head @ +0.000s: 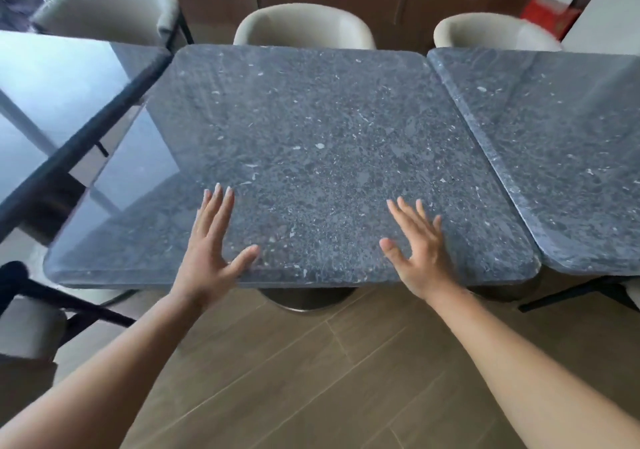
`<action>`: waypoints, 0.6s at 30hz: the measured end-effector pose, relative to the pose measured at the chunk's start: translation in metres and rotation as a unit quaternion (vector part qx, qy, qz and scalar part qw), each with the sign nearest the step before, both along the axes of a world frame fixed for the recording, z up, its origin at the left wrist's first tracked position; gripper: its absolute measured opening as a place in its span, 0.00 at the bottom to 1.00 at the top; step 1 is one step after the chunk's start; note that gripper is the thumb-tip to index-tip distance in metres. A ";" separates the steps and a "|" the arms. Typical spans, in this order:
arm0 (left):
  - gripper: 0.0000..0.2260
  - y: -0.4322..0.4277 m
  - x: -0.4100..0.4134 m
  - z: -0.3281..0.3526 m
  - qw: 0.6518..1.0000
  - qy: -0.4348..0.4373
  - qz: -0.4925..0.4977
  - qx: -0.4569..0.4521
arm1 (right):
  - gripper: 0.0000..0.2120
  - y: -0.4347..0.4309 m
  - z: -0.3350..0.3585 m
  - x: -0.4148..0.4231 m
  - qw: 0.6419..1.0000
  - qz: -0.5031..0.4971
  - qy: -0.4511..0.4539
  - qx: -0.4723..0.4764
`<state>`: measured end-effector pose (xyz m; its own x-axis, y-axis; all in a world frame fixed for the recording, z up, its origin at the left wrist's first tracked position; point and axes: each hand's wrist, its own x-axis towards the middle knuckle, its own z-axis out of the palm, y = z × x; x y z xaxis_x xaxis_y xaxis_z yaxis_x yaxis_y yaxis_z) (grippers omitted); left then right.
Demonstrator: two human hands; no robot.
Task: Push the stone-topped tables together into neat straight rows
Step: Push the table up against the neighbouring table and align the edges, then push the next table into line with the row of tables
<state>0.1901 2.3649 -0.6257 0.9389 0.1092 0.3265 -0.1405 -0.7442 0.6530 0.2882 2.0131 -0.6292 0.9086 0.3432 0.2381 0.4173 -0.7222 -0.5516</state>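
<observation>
A square grey speckled stone-topped table (311, 130) stands in the middle of the view on a round pedestal base. My left hand (211, 244) lies over its near edge with fingers spread, holding nothing. My right hand (420, 248) is spread the same way near the front edge, further right. A second stone table (561, 158) stands to the right, its edge touching the middle table's edge at the near corner, with a thin seam running back. A third glossy table (62, 102) is at the left, angled, with a wedge-shaped gap to the middle table.
Three cream upholstered chairs stand behind the tables: the left chair (110, 12), the middle chair (304, 29), the right chair (491, 33). A black-framed chair (31, 324) is at the near left. Wood-plank floor (329, 379) lies beneath me. A red object (550, 16) sits at the back right.
</observation>
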 end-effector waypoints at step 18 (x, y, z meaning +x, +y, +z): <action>0.37 0.062 -0.336 0.291 0.947 -0.115 0.153 -0.257 | 0.34 0.279 0.303 -0.281 0.876 0.238 0.087 0.411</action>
<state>-0.1458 2.4272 -0.3351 0.7481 0.5649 0.3482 -0.1522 -0.3647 0.9186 0.0072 2.2924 -0.3260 0.7559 0.4708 0.4550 0.4217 0.1815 -0.8884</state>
